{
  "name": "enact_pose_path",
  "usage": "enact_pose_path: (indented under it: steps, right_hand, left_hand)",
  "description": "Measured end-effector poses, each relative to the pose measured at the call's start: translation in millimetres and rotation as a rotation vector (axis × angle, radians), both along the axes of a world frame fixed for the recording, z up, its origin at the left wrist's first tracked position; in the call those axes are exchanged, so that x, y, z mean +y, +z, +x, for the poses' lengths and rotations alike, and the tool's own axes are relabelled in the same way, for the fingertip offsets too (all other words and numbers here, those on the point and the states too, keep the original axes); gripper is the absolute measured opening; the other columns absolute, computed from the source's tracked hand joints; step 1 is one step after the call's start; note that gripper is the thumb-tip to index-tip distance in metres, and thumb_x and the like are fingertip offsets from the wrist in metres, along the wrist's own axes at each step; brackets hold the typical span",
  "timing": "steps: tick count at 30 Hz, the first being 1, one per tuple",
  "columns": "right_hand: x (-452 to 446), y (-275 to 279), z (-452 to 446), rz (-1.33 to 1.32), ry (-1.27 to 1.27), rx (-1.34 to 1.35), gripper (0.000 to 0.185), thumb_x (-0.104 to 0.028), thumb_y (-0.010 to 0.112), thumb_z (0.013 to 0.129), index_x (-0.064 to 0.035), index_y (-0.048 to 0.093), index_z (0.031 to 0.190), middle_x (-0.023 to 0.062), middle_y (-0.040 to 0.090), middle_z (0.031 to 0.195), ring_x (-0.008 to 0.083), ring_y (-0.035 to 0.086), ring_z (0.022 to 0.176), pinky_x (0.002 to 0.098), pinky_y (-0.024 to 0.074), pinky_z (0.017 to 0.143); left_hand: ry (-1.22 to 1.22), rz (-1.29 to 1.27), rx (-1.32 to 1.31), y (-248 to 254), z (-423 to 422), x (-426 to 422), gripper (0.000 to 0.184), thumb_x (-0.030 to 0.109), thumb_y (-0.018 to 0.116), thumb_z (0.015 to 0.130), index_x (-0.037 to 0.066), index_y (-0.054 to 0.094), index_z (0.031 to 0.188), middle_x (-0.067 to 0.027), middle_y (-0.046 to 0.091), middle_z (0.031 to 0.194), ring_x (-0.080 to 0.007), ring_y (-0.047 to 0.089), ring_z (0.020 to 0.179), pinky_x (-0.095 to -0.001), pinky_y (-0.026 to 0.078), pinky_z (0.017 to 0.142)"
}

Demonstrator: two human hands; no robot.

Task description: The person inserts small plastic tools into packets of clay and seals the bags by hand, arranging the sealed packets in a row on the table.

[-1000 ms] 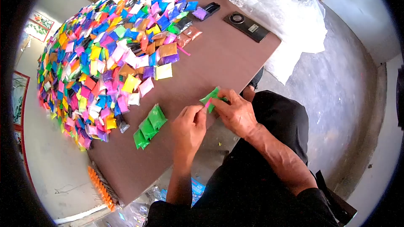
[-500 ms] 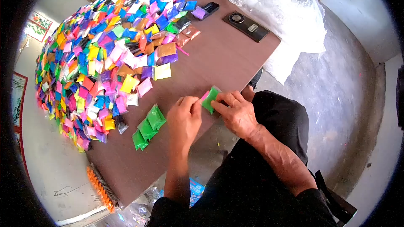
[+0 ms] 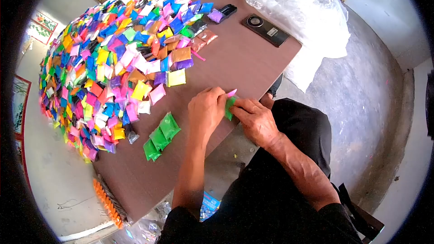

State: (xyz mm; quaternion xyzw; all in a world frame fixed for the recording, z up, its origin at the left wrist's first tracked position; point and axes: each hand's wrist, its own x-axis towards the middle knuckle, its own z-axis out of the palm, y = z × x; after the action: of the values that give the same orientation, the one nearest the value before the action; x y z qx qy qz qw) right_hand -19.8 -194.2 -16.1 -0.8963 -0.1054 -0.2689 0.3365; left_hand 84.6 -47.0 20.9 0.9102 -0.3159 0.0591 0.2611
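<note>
My right hand (image 3: pixel 258 122) is closed on a small green packet (image 3: pixel 229 107), pinching it between thumb and fingers over the near table edge. My left hand (image 3: pixel 205 109) is closed against the packet's left side. A small pink pointed piece (image 3: pixel 232 93) sticks out past its fingertips; most of that piece is hidden, and its kind cannot be made out. Left of my left hand, several green packets (image 3: pixel 159 140) lie overlapping in a slanting row on the brown table (image 3: pixel 217 68).
A large heap of multicoloured packets (image 3: pixel 108 72) covers the table's left side. A pink stick (image 3: pixel 198 56) lies at its edge. Farther back are a dark phone (image 3: pixel 266 30) and a black tray (image 3: pixel 228 11). Clear plastic sheeting (image 3: pixel 300 22) sits beyond the right table edge.
My left hand has moved right and up, closer to my right hand, and covers more of the green packet. The pink piece now points up above the packet. The row of green packets is unchanged.
</note>
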Motion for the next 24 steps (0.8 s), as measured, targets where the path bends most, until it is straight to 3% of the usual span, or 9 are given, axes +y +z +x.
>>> enact_pose_path:
  steps: [6, 8, 14, 24]
  right_hand:
    - [3.4, 24.8, -10.0, 0.101, -0.010, 0.104, 0.035, -0.003, 0.073, 0.077, -0.0054, 0.069, 0.112, 0.0118, 0.064, 0.115, 0.0322, 0.066, 0.103, 0.0417, 0.0559, 0.085]
    - [4.3, 20.5, -10.8, -0.013, -0.012, 0.068, 0.035, -0.009, 0.076, 0.079, -0.0067, 0.068, 0.113, 0.0122, 0.063, 0.115, 0.0329, 0.066, 0.103, 0.0424, 0.0558, 0.085]
    - [1.7, 0.8, -6.1, -0.018, 0.053, -0.001, 0.037, -0.006, 0.077, 0.074, -0.0069, 0.069, 0.110, 0.0121, 0.063, 0.115, 0.0315, 0.065, 0.105, 0.0416, 0.0558, 0.086]
    - [-1.3, 3.3, -10.8, 0.002, 0.082, 0.049, 0.039, 0.001, 0.073, 0.070, -0.0038, 0.069, 0.109, 0.0123, 0.064, 0.115, 0.0313, 0.065, 0.111, 0.0412, 0.0557, 0.091]
  left_hand:
    - [0.039, -0.035, 0.044, -15.8, -3.7, 4.2, 0.014, 0.014, 0.072, 0.088, 0.002, 0.065, 0.084, -0.0188, 0.068, 0.079, -0.0389, 0.067, 0.072, -0.0453, 0.051, 0.063]
    - [0.076, -0.107, 0.066, -11.0, -14.1, 10.8, 0.011, 0.010, 0.071, 0.088, 0.001, 0.065, 0.085, -0.0187, 0.068, 0.078, -0.0386, 0.067, 0.070, -0.0434, 0.050, 0.060]
    - [0.072, -0.179, 0.096, 6.4, -35.3, 19.9, 0.004, 0.004, 0.069, 0.088, 0.000, 0.066, 0.089, -0.0180, 0.067, 0.079, -0.0378, 0.067, 0.072, -0.0420, 0.051, 0.063]
    - [-0.015, -0.034, 0.024, 0.8, -5.3, 12.6, 0.005, 0.008, 0.068, 0.088, 0.004, 0.064, 0.089, -0.0163, 0.066, 0.081, -0.0388, 0.065, 0.076, -0.0462, 0.050, 0.064]
